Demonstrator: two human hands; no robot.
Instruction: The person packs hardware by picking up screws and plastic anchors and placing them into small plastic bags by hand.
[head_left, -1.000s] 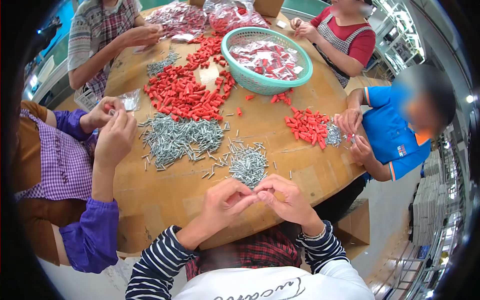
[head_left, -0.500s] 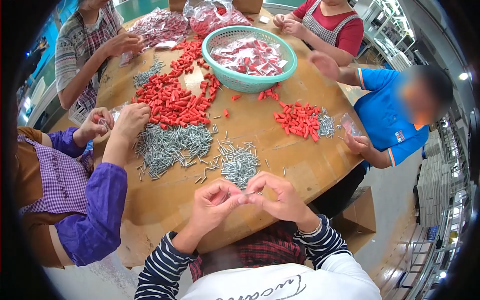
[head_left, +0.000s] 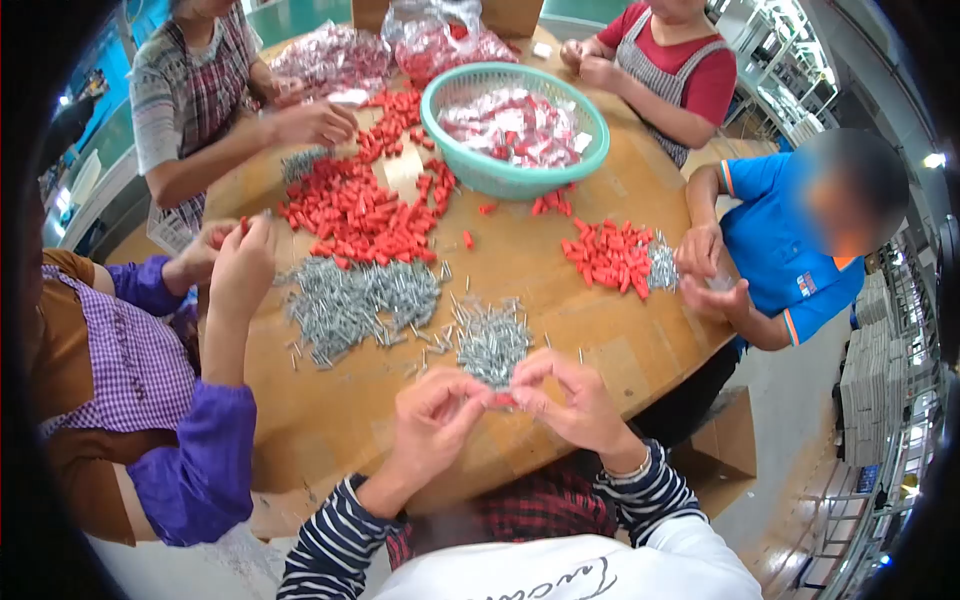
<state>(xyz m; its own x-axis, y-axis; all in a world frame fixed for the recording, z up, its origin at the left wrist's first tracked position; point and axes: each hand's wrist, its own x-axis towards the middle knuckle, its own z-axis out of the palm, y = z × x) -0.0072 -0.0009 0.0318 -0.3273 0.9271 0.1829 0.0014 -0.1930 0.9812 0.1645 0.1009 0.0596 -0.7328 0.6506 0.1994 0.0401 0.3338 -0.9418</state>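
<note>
Between my two hands, just above the near edge of the table, is a small clear plastic bag with something red in it. My left hand pinches one side of it between thumb and fingertips. On the other side, my right hand grips it the same way. Right behind my fingertips lies a heap of small silver screws. Fingers hide part of the bag, so its full contents cannot be made out.
Red plastic caps form a large pile beside more screws. A green basket holds filled bags. Right of it are a smaller cap pile and screws. Co-workers' hands work around the table.
Red now shows between my fingertips. The blue-shirted co-worker's hands have come together. A purple-sleeved co-worker's hand has drawn back with a red cap, and another co-worker's hand reaches toward the red pile.
</note>
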